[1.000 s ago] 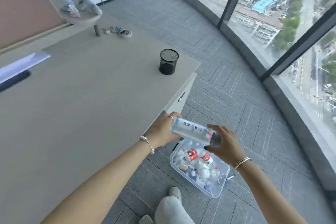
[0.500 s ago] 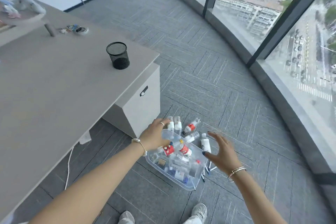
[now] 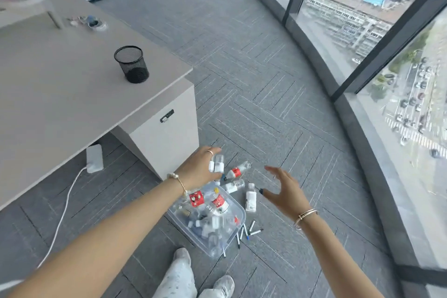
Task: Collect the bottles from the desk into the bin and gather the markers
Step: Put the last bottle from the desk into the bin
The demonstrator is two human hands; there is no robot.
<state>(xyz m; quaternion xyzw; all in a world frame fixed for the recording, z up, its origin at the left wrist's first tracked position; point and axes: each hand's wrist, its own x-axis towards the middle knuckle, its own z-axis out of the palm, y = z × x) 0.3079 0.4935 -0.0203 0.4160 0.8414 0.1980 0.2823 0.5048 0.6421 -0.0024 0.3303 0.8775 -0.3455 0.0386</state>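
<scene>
Head view: clear plastic bin point(image 3: 238, 213) on the grey carpet beside the desk point(image 3: 72, 94), filled with small bottles, two showing red labels point(image 3: 219, 202); their print is too small to read. More bottles point(image 3: 235, 172) lie loose on the carpet just beyond the bin, one white-labelled bottle point(image 3: 250, 198) near its far corner. Markers point(image 3: 249, 230) lie scattered against the bin's right side. Black mesh cup point(image 3: 132, 64) stands near the desk corner; its contents cannot be made out. Left hand point(image 3: 199, 168) and right hand point(image 3: 284, 191) hover over the bin, fingers spread, holding nothing. Small items point(image 3: 88, 21) at the desk's far edge are blurred.
</scene>
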